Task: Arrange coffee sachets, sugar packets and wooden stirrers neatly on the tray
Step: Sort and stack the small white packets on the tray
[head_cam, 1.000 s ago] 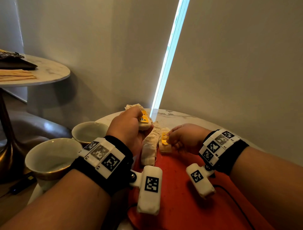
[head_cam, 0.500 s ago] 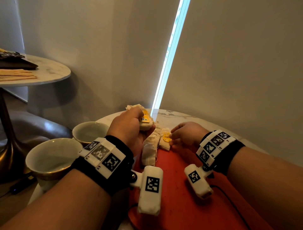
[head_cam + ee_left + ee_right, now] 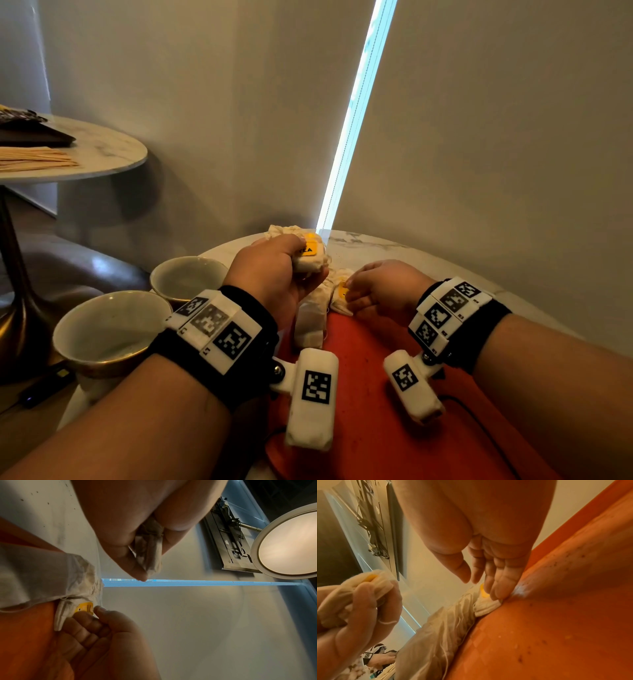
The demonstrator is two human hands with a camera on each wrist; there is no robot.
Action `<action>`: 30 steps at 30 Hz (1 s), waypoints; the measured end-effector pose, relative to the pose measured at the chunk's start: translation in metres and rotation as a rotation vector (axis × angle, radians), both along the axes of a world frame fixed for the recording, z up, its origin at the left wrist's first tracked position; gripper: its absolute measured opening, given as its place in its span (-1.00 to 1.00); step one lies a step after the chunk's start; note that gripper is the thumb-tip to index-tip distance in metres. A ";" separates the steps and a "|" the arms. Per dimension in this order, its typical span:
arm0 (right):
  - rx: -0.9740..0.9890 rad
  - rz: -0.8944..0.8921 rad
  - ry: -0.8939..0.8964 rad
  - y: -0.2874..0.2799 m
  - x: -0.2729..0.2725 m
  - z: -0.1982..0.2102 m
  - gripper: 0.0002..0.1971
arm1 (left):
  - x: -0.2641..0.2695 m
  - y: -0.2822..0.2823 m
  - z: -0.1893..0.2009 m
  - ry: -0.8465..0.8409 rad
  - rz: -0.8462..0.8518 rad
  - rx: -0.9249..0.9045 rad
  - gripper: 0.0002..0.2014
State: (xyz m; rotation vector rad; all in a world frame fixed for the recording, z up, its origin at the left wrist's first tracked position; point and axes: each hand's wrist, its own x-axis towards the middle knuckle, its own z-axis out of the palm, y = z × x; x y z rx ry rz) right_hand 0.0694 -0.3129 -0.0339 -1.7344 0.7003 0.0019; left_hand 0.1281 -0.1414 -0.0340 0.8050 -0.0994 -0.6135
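Sachets (image 3: pixel 310 322) lined up along far-left tray (image 3: pixel 370 394) edge, long axis running away. Right hand (image 3: pixel 380 291) nearer, flat fingertips (image 3: pixel 496 591) pressing end sachet (image 3: pixel 342 298). Left hand (image 3: pixel 274 274) raised, clutching spare bundle (image 3: pixel 306 255).

dim warm room, blown-out window slit (image 3: pixel 352 116), blurred wrist views

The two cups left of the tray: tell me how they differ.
The nearer cup looks larger in the head view and sits at the table's front edge; the farther cup looks smaller and sits further back, closer to the left hand. The left wristband hides part of the farther cup's rim, while the nearer cup's rim shows almost whole. Both are pale, round, upright, look empty, and stand off the orange tray.
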 end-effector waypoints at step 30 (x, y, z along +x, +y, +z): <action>-0.118 0.095 -0.564 0.034 -0.011 0.021 -0.79 | -0.003 0.002 -0.006 -0.160 -0.110 0.092 -0.71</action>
